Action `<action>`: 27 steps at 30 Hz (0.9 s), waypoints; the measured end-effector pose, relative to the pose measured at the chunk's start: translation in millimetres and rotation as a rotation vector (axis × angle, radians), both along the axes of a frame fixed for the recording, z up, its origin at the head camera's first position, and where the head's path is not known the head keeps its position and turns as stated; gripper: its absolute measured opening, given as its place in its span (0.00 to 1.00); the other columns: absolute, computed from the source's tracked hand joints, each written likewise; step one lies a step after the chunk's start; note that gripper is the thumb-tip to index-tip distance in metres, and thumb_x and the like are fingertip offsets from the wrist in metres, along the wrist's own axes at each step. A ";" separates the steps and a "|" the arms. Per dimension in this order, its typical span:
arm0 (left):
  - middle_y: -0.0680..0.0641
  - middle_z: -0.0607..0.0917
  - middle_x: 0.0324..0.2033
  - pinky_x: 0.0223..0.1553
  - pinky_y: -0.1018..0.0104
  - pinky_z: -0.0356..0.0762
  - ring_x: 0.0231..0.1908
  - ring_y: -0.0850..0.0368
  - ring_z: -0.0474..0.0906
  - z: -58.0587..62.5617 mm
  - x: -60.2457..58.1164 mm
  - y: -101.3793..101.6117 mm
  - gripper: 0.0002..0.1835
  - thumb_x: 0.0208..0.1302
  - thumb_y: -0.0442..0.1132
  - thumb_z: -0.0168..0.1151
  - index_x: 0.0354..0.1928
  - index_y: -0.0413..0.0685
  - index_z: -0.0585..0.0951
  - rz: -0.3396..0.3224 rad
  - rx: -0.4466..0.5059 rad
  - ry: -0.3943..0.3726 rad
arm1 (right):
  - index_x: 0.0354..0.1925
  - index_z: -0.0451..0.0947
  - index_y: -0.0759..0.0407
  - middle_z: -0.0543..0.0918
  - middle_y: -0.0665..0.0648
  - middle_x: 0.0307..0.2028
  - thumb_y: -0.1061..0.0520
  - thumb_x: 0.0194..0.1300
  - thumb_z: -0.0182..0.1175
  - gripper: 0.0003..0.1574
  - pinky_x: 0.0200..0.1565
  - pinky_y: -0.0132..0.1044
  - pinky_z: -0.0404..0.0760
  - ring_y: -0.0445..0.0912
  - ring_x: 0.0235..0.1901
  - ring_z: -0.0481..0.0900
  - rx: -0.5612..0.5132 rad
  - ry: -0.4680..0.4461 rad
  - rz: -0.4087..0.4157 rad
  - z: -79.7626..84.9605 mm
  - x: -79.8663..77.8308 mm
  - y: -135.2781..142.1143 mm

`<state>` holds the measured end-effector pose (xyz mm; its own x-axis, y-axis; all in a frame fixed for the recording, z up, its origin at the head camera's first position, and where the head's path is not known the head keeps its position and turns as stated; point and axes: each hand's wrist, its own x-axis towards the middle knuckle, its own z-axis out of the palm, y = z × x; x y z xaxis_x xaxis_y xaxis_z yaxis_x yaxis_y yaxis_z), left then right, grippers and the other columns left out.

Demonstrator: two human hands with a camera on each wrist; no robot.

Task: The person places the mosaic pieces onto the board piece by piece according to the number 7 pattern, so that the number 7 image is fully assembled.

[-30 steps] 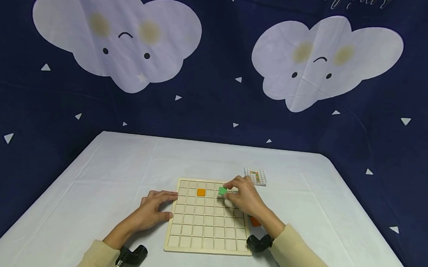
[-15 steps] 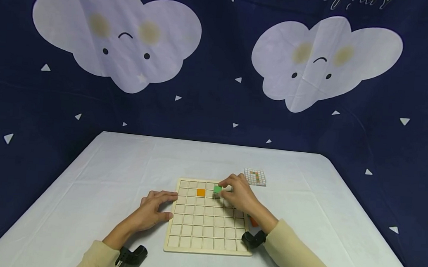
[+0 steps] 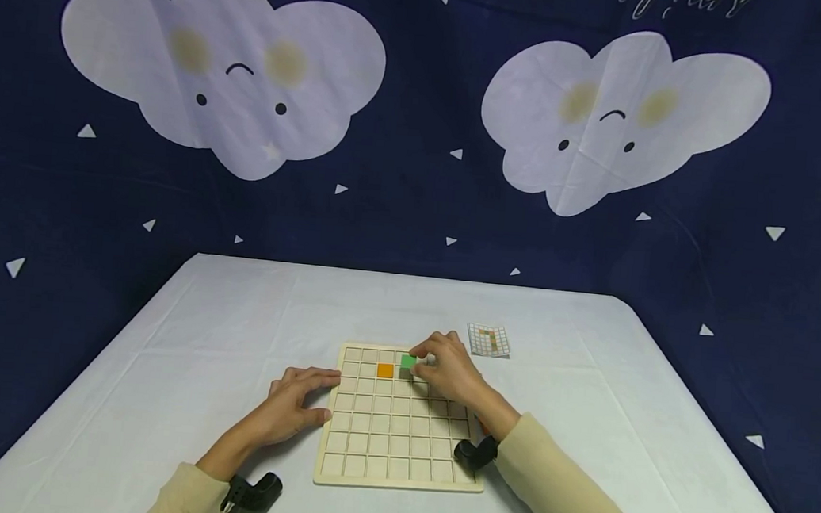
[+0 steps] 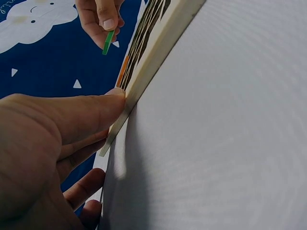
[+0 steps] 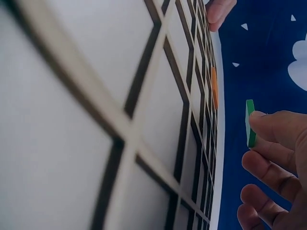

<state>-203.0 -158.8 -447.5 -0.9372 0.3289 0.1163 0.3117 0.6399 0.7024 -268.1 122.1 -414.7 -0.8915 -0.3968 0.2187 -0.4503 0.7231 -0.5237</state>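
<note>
A wooden grid board [image 3: 400, 449] lies on the white table. One orange square tile [image 3: 385, 371] sits in a cell of its second row from the far edge. My right hand [image 3: 449, 372] pinches a green square tile [image 3: 408, 361] between thumb and fingertips, just right of the orange one. In the right wrist view, a gap shows between the green tile [image 5: 250, 123] and the grid. My left hand [image 3: 293, 404] rests against the board's left edge, fingers extended; the left wrist view shows the thumb [image 4: 91, 111] touching the rim.
A small printed card [image 3: 489, 341] with a coloured grid pattern lies beyond the board's far right corner. Part of an orange piece [image 3: 484, 426] peeks out beside the board, mostly hidden under my right wrist. A dark blue cloud-print cloth [image 3: 412, 233] hangs behind the table.
My right hand has moved left across the board with the green tile, bringing it close to the orange tile. The left hand has stayed at the board's edge.
</note>
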 end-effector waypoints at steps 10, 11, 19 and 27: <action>0.50 0.74 0.62 0.49 0.56 0.51 0.55 0.51 0.62 -0.8 -0.7 -0.5 0.27 0.53 0.38 0.68 0.58 0.48 0.77 -0.009 0.004 0.007 | 0.42 0.84 0.54 0.80 0.50 0.36 0.56 0.56 0.65 0.13 0.42 0.38 0.64 0.43 0.37 0.65 0.016 0.002 0.010 -3.3 -4.0 -4.0; 0.50 0.74 0.62 0.49 0.56 0.51 0.55 0.51 0.62 -0.9 -0.8 -0.5 0.27 0.53 0.38 0.68 0.58 0.48 0.77 -0.009 0.003 0.007 | 0.42 0.84 0.54 0.80 0.50 0.36 0.56 0.56 0.65 0.13 0.42 0.38 0.64 0.43 0.37 0.65 0.017 0.000 0.011 -3.3 -4.1 -4.3; 0.50 0.74 0.62 0.49 0.56 0.51 0.56 0.51 0.62 -1.6 -1.0 -0.7 0.27 0.52 0.38 0.68 0.57 0.48 0.77 -0.002 0.000 0.011 | 0.42 0.84 0.54 0.80 0.49 0.36 0.56 0.56 0.65 0.13 0.42 0.38 0.64 0.43 0.37 0.66 0.037 -0.016 0.021 -5.3 -5.8 -5.2; 0.50 0.74 0.62 0.49 0.56 0.52 0.56 0.51 0.62 -2.3 -0.6 -0.2 0.27 0.52 0.38 0.69 0.57 0.48 0.77 0.007 -0.004 0.019 | 0.43 0.84 0.53 0.80 0.48 0.36 0.53 0.56 0.67 0.14 0.44 0.40 0.67 0.43 0.39 0.67 0.061 -0.076 0.009 -7.6 -8.0 -6.5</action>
<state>-203.6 -159.0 -449.8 -0.9370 0.3233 0.1326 0.3206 0.6449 0.6937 -276.1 115.6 -422.3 -0.9010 -0.4151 0.1258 -0.4174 0.7508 -0.5119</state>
